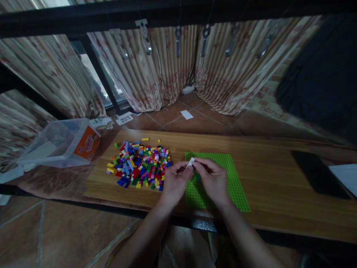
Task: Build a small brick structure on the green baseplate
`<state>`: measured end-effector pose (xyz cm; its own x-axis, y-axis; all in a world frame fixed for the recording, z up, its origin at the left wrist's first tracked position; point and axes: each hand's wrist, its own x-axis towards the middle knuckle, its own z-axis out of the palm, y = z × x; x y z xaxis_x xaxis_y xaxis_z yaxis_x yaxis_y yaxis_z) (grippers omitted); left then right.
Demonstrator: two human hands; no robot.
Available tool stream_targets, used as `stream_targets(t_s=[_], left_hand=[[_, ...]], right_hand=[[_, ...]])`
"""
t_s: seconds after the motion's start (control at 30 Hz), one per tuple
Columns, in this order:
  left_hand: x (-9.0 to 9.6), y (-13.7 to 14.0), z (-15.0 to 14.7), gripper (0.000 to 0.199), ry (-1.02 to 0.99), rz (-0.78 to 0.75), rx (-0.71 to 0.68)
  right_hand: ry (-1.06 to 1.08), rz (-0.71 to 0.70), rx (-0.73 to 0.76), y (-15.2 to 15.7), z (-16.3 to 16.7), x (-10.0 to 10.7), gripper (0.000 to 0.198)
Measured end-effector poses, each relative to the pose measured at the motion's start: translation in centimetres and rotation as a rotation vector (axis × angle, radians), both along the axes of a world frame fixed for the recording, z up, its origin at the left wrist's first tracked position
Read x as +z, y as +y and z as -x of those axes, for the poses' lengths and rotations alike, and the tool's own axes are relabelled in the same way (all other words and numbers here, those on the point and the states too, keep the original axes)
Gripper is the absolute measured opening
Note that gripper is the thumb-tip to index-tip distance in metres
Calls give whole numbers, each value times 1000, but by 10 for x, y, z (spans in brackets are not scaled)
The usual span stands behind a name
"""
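A small white toy brick (190, 162) is pinched between both hands above the left part of a green studded baseplate (234, 186). My left hand (176, 181) grips it from the left, fingers closed. From the other side my right hand (213, 178) holds it with thumb and fingertips. Beneath the hands a dark green brick (198, 178) shows in part, with a bit of red beside it; the hands hide the rest. Left of my left hand spreads a loose pile of colourful bricks (143, 163).
A clear plastic bin (55, 149) with an orange label lies at the far left. On the right of the wooden board (273, 178) are a black flat object (318, 173) and white paper (346, 176). Striped curtains (167, 70) hang behind; a white card (186, 114) lies on the floor.
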<state>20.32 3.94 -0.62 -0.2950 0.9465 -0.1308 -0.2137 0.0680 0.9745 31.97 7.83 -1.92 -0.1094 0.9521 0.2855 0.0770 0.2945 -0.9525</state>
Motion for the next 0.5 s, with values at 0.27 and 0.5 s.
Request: stream_targets(t_s=[0.27, 0.5], left_hand=[[4, -1, -2, 18, -199, 96, 9], [11, -1, 0, 22, -286, 78, -3]], right_hand=[[40, 102, -73, 1, 4, 0, 19], [490, 526, 65, 4, 9, 3, 32]])
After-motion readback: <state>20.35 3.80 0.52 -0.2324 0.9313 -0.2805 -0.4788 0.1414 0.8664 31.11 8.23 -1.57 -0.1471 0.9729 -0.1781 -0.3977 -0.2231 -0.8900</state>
